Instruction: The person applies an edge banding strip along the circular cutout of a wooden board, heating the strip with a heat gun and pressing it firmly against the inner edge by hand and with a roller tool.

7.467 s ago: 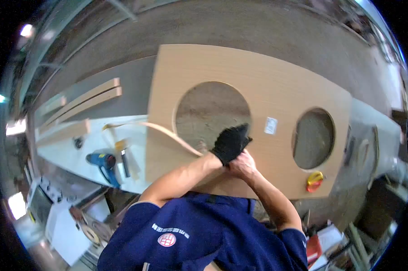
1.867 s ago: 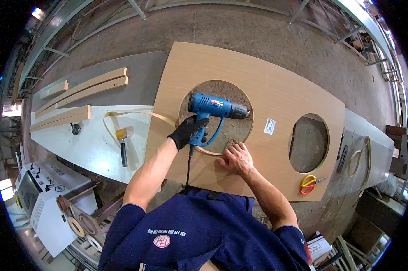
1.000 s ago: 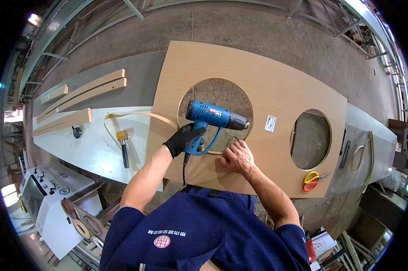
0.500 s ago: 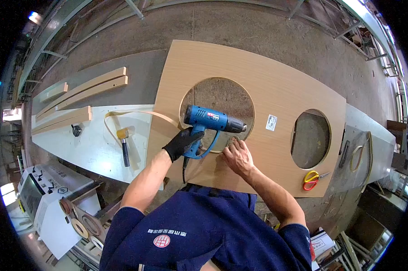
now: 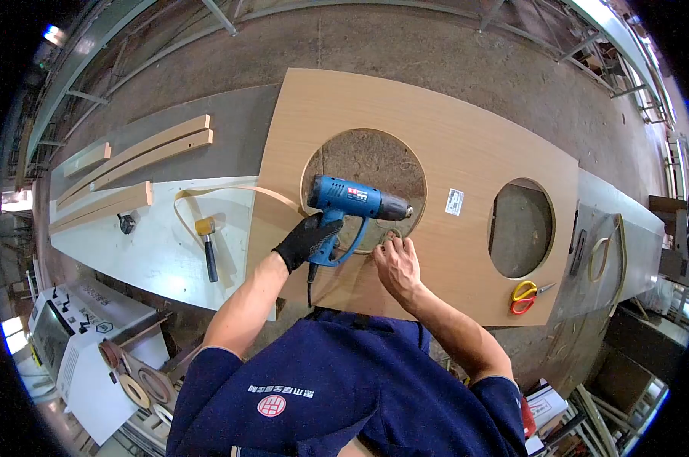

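Note:
My left hand point(image 5: 302, 244), in a black glove, is wrapped round the handle of a blue heat gun point(image 5: 354, 199). The nozzle points right, over the large round hole in the wood-grain board point(image 5: 352, 99). At the hole's near rim my bare right hand point(image 5: 398, 265) has its fingers bent and closed together. A small greyish-brown bit shows at the fingertips, too little of it to name. From the left, a thin light-wood edging strip point(image 5: 241, 188) loops over the board and reaches the hole's left rim.
Left of the board lie a yellow-headed mallet point(image 5: 209, 247), a black knob-like item point(image 5: 126, 223) and several wooden strips point(image 5: 152, 156). Scissors point(image 5: 524, 298) with red and yellow handles rest beside the smaller oval hole. A white label point(image 5: 454, 202) sits between the holes. Farther right is a coiled strip point(image 5: 600, 260).
The whole view has shifted slightly, so the board sits a little farther left. Both hands and the heat gun keep nearly the same place over the hole.

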Demonstrator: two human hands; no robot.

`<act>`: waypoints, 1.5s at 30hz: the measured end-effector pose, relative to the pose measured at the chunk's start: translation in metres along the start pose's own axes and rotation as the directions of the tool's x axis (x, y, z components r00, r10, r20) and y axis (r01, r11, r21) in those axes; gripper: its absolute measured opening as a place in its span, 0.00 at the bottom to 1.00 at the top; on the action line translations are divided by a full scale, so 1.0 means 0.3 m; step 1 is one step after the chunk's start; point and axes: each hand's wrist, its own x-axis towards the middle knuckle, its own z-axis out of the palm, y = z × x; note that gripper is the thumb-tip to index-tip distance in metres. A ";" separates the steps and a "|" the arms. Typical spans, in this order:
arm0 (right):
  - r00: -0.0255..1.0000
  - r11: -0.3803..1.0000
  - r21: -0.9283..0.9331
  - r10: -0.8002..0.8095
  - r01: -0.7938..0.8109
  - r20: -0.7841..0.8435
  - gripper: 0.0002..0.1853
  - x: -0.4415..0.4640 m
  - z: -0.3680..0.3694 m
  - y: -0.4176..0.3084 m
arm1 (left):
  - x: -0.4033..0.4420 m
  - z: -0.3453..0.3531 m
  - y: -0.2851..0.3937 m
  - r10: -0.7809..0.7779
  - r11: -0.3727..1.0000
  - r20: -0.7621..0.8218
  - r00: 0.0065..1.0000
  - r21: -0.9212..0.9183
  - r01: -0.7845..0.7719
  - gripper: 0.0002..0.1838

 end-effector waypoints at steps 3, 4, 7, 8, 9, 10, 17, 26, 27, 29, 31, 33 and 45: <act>0.998 0.998 0.021 0.056 -0.056 0.001 0.06 -0.006 0.005 -0.010 | -0.006 0.001 0.005 -0.001 1.000 -0.009 1.000 0.017 0.001 0.20; 0.997 0.996 0.032 0.077 -0.078 0.009 0.06 -0.008 0.007 -0.017 | -0.007 0.002 0.004 -0.001 1.000 -0.010 1.000 0.016 0.001 0.20; 0.996 0.994 0.053 0.090 -0.090 0.010 0.06 -0.011 0.009 -0.020 | -0.006 0.003 0.005 -0.002 1.000 -0.011 1.000 0.004 0.002 0.21; 0.996 0.995 0.057 0.086 -0.086 0.007 0.06 -0.012 0.009 -0.019 | -0.004 0.006 0.005 -0.003 1.000 -0.010 1.000 -0.003 0.003 0.21; 0.995 0.994 0.055 0.095 -0.096 0.007 0.06 -0.012 0.014 -0.020 | -0.001 0.009 0.005 0.002 1.000 -0.011 1.000 -0.018 -0.002 0.21; 0.994 0.993 0.054 0.105 -0.105 0.006 0.06 -0.008 0.022 -0.024 | 0.002 0.012 0.005 0.008 0.999 -0.011 1.000 -0.033 -0.008 0.21; 0.963 0.977 0.088 0.171 -0.193 0.210 0.09 0.010 -0.007 -0.035 | 0.039 -0.001 -0.023 -0.006 0.999 0.016 1.000 -0.036 0.007 0.20; 0.981 0.975 0.106 0.194 -0.194 0.010 0.05 0.016 0.010 -0.040 | 0.033 0.006 -0.015 0.017 1.000 0.024 1.000 -0.005 -0.017 0.18; 0.981 0.975 0.104 0.196 -0.196 0.008 0.05 0.016 0.010 -0.040 | 0.031 0.007 -0.011 0.028 0.999 0.026 0.999 0.013 -0.029 0.18; 0.980 0.975 0.102 0.200 -0.200 0.003 0.05 0.014 0.011 -0.038 | 0.024 0.008 -0.005 0.051 0.997 0.032 0.998 0.050 -0.053 0.18; 0.980 0.976 0.091 0.197 -0.196 0.001 0.05 0.010 0.013 -0.036 | 0.020 -0.002 0.003 0.028 0.998 0.050 0.998 0.046 -0.030 0.19; 0.981 0.977 0.083 0.195 -0.194 -0.003 0.05 0.006 0.014 -0.036 | 0.020 -0.014 0.007 0.025 0.996 0.062 0.998 0.081 -0.030 0.19; 0.978 0.976 0.071 0.205 -0.207 0.030 0.05 0.008 0.021 -0.042 | 0.008 -0.028 0.024 -0.016 0.992 0.056 0.998 0.123 0.009 0.21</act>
